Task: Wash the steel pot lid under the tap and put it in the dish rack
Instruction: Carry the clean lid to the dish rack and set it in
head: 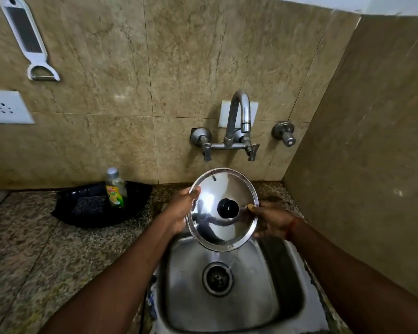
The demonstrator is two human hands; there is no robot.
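The round steel pot lid [210, 225] with a black knob faces me, tilted up over the back of the steel sink [270, 292]. My left hand [179, 210] grips its left rim, thumb on the front. My right hand [273, 220] holds the right rim, mostly behind the lid. The curved tap [239, 112] stands on the wall above the lid, and no water is visibly running from its spout. A thin trickle drips from the lid's lower edge toward the drain [217, 278]. No dish rack is in view.
A black tray [68, 208] on the granite counter at the left holds a dish soap bottle [115, 189] and a scrub pad [88, 206]. A white grater-peeler [27, 37] hangs on the tiled wall. A side wall stands close on the right.
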